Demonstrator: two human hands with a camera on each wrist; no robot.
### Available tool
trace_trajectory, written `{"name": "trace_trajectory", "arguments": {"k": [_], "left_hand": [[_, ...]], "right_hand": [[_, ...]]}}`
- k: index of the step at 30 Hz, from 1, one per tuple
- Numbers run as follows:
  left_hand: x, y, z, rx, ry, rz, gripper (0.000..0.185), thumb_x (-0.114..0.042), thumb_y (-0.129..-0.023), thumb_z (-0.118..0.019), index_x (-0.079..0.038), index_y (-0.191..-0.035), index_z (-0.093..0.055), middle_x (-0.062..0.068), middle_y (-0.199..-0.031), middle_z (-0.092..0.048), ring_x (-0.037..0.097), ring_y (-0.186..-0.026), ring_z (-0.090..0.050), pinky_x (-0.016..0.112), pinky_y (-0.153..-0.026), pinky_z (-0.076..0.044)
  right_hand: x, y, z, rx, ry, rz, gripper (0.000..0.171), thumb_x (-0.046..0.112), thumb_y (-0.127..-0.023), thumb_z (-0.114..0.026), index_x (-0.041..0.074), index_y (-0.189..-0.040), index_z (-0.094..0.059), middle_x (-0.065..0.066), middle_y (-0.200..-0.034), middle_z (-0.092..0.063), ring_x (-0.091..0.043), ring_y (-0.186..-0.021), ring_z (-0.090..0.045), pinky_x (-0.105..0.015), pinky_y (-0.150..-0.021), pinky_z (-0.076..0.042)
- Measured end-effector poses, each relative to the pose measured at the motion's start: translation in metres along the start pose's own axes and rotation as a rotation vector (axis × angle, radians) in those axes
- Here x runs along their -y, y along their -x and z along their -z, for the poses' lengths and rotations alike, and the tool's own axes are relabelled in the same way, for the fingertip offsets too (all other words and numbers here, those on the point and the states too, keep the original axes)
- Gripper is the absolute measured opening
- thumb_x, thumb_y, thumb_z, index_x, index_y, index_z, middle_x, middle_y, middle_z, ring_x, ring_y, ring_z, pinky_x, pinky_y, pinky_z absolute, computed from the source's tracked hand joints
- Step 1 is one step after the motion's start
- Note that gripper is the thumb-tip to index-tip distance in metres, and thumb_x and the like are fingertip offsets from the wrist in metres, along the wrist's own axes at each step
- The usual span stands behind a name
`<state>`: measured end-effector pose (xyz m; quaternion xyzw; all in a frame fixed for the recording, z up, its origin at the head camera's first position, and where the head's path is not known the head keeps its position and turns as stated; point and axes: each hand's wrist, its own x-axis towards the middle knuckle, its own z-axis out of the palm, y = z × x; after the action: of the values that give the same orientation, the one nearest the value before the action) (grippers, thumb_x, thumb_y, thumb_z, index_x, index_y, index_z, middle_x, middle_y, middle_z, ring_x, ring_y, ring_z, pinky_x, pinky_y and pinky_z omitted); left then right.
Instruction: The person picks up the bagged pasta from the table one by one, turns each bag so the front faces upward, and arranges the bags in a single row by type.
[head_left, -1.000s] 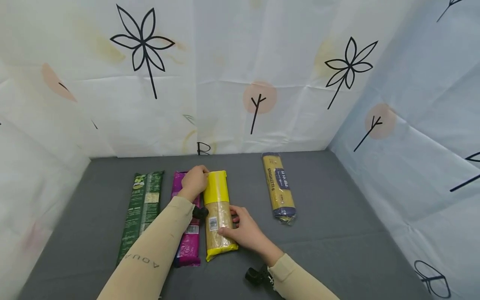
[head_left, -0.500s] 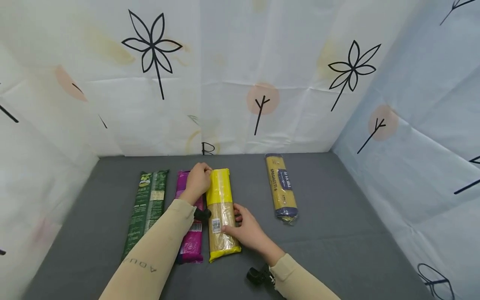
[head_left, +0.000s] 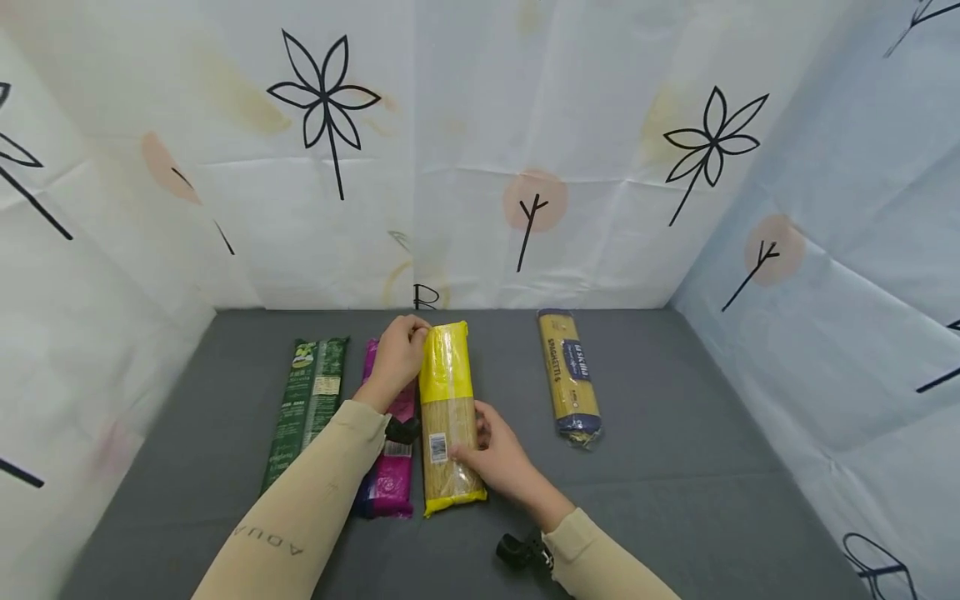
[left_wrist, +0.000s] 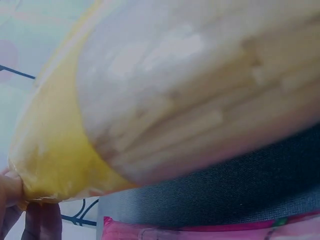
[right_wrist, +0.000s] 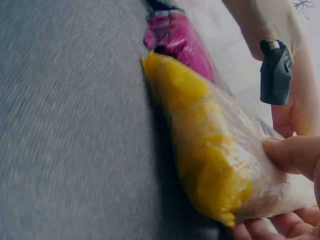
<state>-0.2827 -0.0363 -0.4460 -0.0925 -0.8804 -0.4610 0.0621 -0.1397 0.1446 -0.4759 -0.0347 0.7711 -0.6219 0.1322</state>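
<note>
A yellow-ended clear packet of pasta [head_left: 448, 417] lies lengthwise on the grey mat [head_left: 675, 467], its far end raised a little. My left hand [head_left: 415, 335] grips that far yellow end. My right hand [head_left: 471, 443] holds the packet's near half from the right side, thumb on top. The left wrist view shows the packet [left_wrist: 175, 100] close up above the mat, with my fingers [left_wrist: 20, 210] at its yellow end. In the right wrist view my fingers [right_wrist: 295, 155] pinch the packet [right_wrist: 210, 150] near its lower end.
A magenta packet [head_left: 390, 475] lies just left of the yellow one, partly under my left forearm. A dark green packet [head_left: 307, 408] lies further left. A yellow and blue spaghetti packet [head_left: 572, 375] lies to the right. Patterned cloth walls [head_left: 480, 167] enclose the mat.
The far end of the yellow packet has risen off the mat in my left hand, and my right hand has closed more around its near half. The other packets have not moved.
</note>
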Motion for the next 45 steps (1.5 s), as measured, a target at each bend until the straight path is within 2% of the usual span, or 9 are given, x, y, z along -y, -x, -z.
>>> {"name": "trace_trajectory", "arguments": {"k": [4,8,16,23,27,30,38,40,45], "left_hand": [[-0.003,0.000,0.000,-0.013,0.049,0.012,0.020,-0.017,-0.104,-0.046,-0.006,-0.109,-0.063,0.011,-0.108,-0.056,0.027,-0.087,-0.055,0.040,-0.072,-0.050],[-0.005,0.001,0.001,-0.024,0.088,0.062,0.020,-0.019,-0.104,-0.046,-0.008,-0.109,-0.062,0.009,-0.108,-0.055,0.026,-0.088,-0.056,0.039,-0.070,-0.052],[-0.010,0.004,0.003,-0.036,0.277,0.203,0.023,-0.020,-0.104,-0.044,-0.007,-0.116,-0.060,0.014,-0.115,-0.057,0.028,-0.092,-0.060,0.039,-0.070,-0.053],[-0.006,0.008,-0.002,-0.064,0.222,0.136,0.023,-0.019,-0.105,-0.044,-0.008,-0.118,-0.059,0.013,-0.115,-0.058,0.028,-0.094,-0.060,0.040,-0.071,-0.054],[-0.008,0.012,-0.003,-0.065,0.210,0.092,0.025,-0.019,-0.105,-0.044,-0.007,-0.121,-0.058,0.013,-0.118,-0.053,0.028,-0.094,-0.058,0.040,-0.071,-0.053],[-0.013,0.015,-0.005,-0.042,0.256,0.088,0.031,-0.023,-0.105,-0.043,-0.005,-0.127,-0.054,0.016,-0.122,-0.044,0.027,-0.095,-0.058,0.039,-0.073,-0.054],[-0.028,0.022,-0.004,0.099,0.549,0.222,0.057,-0.049,-0.097,-0.051,-0.017,-0.141,-0.036,0.020,-0.114,-0.051,0.032,-0.097,-0.064,0.045,-0.081,-0.054],[-0.032,0.023,-0.001,0.119,0.584,0.242,0.063,-0.053,-0.095,-0.052,-0.018,-0.143,-0.033,0.020,-0.117,-0.049,0.031,-0.099,-0.064,0.044,-0.081,-0.055],[-0.053,0.030,0.012,0.166,0.674,0.287,0.067,-0.048,-0.095,-0.055,-0.016,-0.147,-0.027,0.024,-0.120,-0.046,0.038,-0.101,-0.063,0.050,-0.082,-0.053]], "right_hand": [[0.013,0.005,-0.001,0.007,-0.070,-0.018,0.071,0.008,-0.090,-0.068,0.009,-0.148,-0.027,-0.016,-0.108,-0.046,-0.029,-0.092,-0.066,-0.043,-0.071,-0.057],[0.018,0.008,0.000,0.004,-0.070,-0.013,0.071,0.008,-0.091,-0.067,0.010,-0.149,-0.027,-0.017,-0.109,-0.045,-0.030,-0.094,-0.065,-0.043,-0.070,-0.057],[0.024,0.008,0.011,-0.062,0.107,0.029,0.071,0.018,-0.088,-0.070,0.022,-0.148,-0.031,-0.012,-0.109,-0.046,-0.023,-0.092,-0.062,-0.039,-0.066,-0.056],[0.034,0.010,0.020,-0.096,0.233,0.051,0.070,0.014,-0.089,-0.068,0.025,-0.149,-0.033,-0.009,-0.111,-0.048,-0.022,-0.091,-0.058,-0.037,-0.065,-0.055],[0.038,0.010,0.025,-0.153,0.340,0.087,0.069,0.013,-0.088,-0.067,0.026,-0.148,-0.035,-0.006,-0.112,-0.050,-0.021,-0.090,-0.057,-0.035,-0.063,-0.053],[0.041,0.009,0.029,-0.211,0.468,0.142,0.067,0.012,-0.087,-0.068,0.027,-0.146,-0.039,-0.003,-0.111,-0.052,-0.018,-0.088,-0.057,-0.033,-0.063,-0.051],[0.044,0.008,0.034,-0.328,0.793,0.282,0.069,0.008,-0.085,-0.070,0.027,-0.145,-0.043,0.000,-0.108,-0.054,-0.015,-0.082,-0.056,-0.031,-0.063,-0.049],[0.045,0.008,0.033,-0.348,0.859,0.325,0.069,0.007,-0.084,-0.071,0.025,-0.144,-0.043,-0.001,-0.104,-0.055,-0.016,-0.080,-0.057,-0.032,-0.063,-0.050],[0.047,0.009,0.030,-0.402,1.069,0.437,0.069,0.006,-0.081,-0.074,0.020,-0.142,-0.046,-0.004,-0.099,-0.055,-0.019,-0.076,-0.057,-0.033,-0.058,-0.051]]}}
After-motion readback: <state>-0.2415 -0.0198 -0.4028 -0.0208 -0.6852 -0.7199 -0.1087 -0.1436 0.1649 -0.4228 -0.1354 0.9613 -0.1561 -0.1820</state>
